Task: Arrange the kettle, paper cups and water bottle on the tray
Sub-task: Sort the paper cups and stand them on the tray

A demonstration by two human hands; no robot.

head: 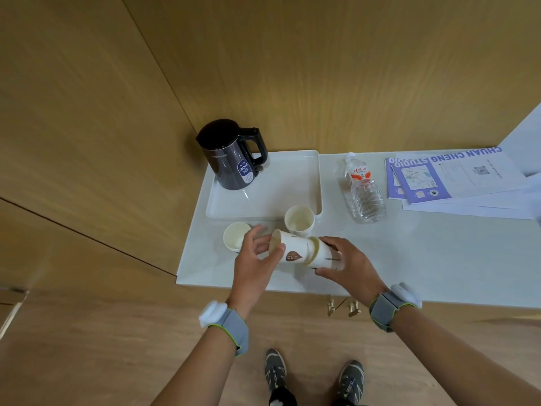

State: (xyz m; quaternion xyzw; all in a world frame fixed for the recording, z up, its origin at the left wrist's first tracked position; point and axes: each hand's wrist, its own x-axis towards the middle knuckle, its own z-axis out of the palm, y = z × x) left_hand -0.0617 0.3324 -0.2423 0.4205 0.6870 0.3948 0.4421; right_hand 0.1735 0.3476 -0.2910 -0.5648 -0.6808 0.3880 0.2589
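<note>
Left hand (257, 259) wrapped around the mouth end of a paper cup (288, 252) held sideways above the worktop (409, 259), grip closed on it. Right hand (348, 263) closed round a second, nested cup (325, 257), the two part-way telescoped. Just short of the tray (292, 183): two upright cups, one (299, 221) touching its near right corner, one (236, 236) behind the left fingers. Kettle (231, 155) standing on the tray's far left corner. Water bottle (364, 190) lying right of the tray, on the worktop. Leaflets (433, 174) further right of the tray, beyond the bottle.
</note>
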